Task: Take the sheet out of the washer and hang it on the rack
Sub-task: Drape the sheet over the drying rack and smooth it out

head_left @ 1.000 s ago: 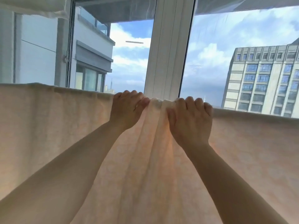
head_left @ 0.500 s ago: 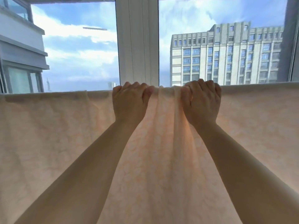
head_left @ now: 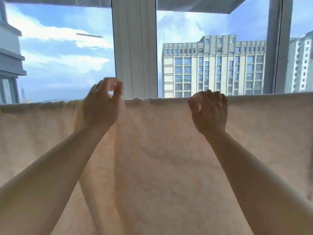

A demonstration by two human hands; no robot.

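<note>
A wide window point(head_left: 67, 48) fills the far side of the room, its white frame post point(head_left: 134, 48) standing upright in the middle and a second, greyer post point(head_left: 277, 48) off to the right; beyond the glass are blue sky with cloud and one tall grey apartment block point(head_left: 213, 65), with parts of other buildings at both edges. Across the whole lower half hangs one pale peach sheet point(head_left: 160, 158), draped over a bar that is itself hidden under the fold; its long axis runs level from left to right, its top edge just below the window view, and the cloth falls straight down toward the camera with soft vertical folds near the middle. Two bare forearms reach up to that top edge. The right hand point(head_left: 210, 114) has its fingers curled over the fold, gripping the sheet. The left hand point(head_left: 101, 107) is blurred, fingers loosely bent above the edge, and it seems to hold nothing.
</note>
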